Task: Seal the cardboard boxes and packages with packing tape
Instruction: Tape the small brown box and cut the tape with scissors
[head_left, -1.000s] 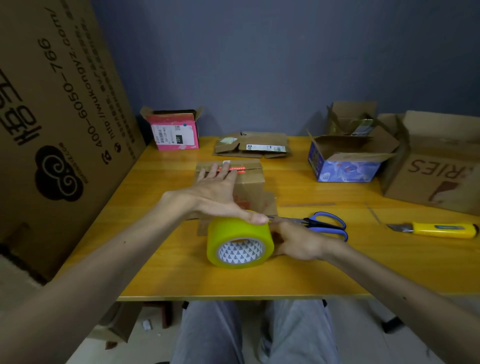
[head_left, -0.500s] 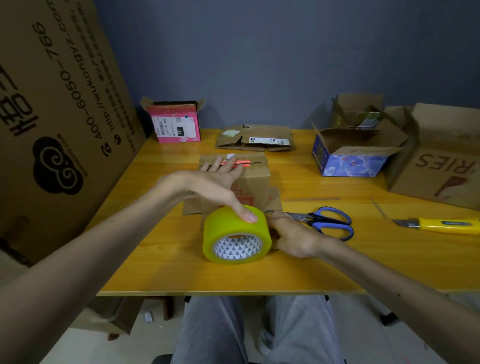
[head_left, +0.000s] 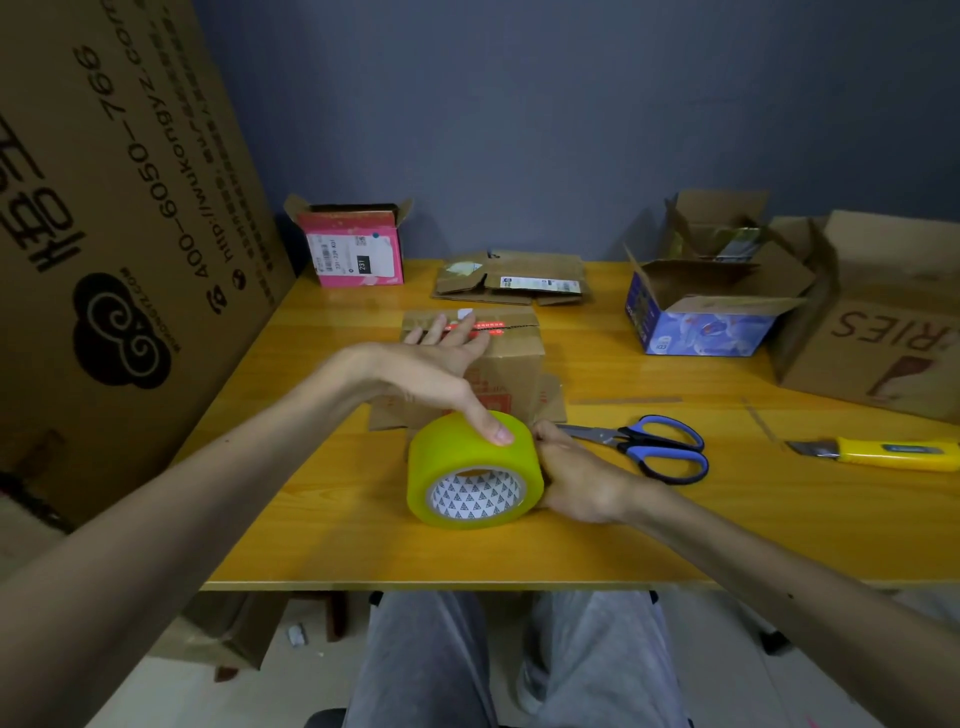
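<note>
A wide roll of yellow packing tape (head_left: 470, 470) stands on its edge on the wooden table (head_left: 727, 530), close in front of a small brown cardboard box (head_left: 506, 358). My left hand (head_left: 441, 371) lies flat on the box's closed top, fingers straight, while its thumb presses down on the top of the roll. My right hand (head_left: 576, 475) holds the right side of the roll, fingers curled against it. The tape between roll and box is hidden behind the roll.
Blue-handled scissors (head_left: 649, 447) lie right of the roll, a yellow utility knife (head_left: 883, 452) farther right. At the back stand a pink box (head_left: 358, 249), a flattened carton (head_left: 511, 278), an open blue box (head_left: 696, 312) and larger open cartons (head_left: 872, 332). A big cardboard sheet (head_left: 104, 208) leans at left.
The view has shifted slightly. My hands, the roll and the box keep nearly the same pose; the left thumb sits a little further over the roll.
</note>
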